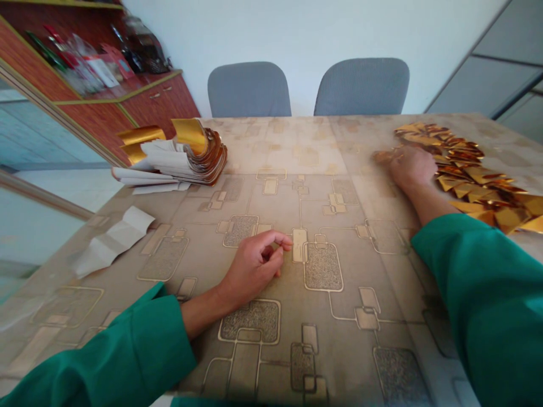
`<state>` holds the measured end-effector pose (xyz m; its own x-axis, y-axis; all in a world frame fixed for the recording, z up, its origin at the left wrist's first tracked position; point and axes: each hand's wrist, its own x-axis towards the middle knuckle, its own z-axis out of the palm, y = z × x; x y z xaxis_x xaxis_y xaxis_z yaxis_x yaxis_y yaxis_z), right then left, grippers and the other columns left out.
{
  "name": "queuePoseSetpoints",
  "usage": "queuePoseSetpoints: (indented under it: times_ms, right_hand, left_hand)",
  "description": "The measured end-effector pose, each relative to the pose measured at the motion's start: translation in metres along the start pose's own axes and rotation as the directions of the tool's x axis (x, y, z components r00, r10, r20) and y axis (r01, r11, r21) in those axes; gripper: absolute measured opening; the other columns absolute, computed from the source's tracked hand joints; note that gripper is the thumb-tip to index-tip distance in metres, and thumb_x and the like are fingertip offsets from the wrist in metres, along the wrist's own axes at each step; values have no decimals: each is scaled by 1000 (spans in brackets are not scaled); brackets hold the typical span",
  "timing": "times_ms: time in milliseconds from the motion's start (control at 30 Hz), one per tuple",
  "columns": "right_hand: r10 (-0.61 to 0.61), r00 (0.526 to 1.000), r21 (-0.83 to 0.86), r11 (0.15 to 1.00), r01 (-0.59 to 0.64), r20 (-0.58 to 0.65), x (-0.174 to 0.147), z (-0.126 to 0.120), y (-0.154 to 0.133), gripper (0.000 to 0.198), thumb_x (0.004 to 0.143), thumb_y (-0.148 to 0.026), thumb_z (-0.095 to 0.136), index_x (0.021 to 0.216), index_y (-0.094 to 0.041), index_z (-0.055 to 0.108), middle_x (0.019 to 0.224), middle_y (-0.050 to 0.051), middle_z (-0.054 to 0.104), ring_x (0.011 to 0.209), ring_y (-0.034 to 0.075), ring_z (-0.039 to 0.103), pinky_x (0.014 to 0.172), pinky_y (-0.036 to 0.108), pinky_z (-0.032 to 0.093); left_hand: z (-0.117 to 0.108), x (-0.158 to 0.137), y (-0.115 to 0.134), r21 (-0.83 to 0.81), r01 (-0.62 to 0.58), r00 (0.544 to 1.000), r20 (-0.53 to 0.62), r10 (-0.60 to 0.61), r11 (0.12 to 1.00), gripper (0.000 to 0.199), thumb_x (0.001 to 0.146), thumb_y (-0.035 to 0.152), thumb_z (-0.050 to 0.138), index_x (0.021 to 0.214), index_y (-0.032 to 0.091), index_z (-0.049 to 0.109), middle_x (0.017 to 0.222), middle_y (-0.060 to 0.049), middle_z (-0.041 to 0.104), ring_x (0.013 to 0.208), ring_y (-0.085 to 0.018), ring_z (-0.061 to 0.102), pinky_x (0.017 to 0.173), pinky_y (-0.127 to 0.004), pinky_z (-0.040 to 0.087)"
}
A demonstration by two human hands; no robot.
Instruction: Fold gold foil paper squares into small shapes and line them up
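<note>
My left hand [258,257] hovers low over or rests on the middle of the patterned tablecloth [263,390]. Its fingers are curled in toward the thumb, and nothing shows between them. Far to the right, my right hand [412,168] is at the left side of a pile of folded gold papers [470,169]. Its fingers are closed and blurred, with a small folded gold paper [383,157] at their tips. At the back left lies a thick stack of gold-faced sheets with pale backs [169,158], bent and fanned out.
One creased pale sheet [116,240] lies apart near the table's left edge. Two grey chairs [249,89] stand behind the table against the wall. A wooden cabinet [156,104] with bottles and packets is at the far left.
</note>
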<state>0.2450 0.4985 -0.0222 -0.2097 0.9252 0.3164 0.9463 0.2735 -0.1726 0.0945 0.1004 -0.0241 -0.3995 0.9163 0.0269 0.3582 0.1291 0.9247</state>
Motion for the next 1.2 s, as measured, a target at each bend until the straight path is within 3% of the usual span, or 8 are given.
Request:
queuePoseSetpoints:
  times_ms: [400,967,1200]
  right_hand:
    - [-15,999,16,1000,15,-30,2,-1,-5,32,91,-30,52,113,-15,69,99,16,62,76,18,44,67,34,25]
    - [-6,1000,-54,999,5,-15,1,2,-1,36,89,-28,53,120,-16,68,95,19,65,77,21,51,66,36,27]
    - [12,999,-47,999,-14,-46,-9,-6,-2,38,88,-30,52,122,-22,69,108,22,68,89,28,59,65,39,27]
  left_hand:
    - [1,0,0,4,-7,1000,-4,7,1000,16,85,17,49,93,17,63,56,7,54,40,-4,44,40,-15,33]
    - [0,0,0,-1,-23,1000,-3,23,1000,17,85,18,49,92,17,64,53,7,55,40,-5,46,42,-17,35]
    - [2,0,-4,4,-146,989,-28,146,989,20,84,13,46,87,16,66,56,5,56,47,-7,54,47,-18,38]
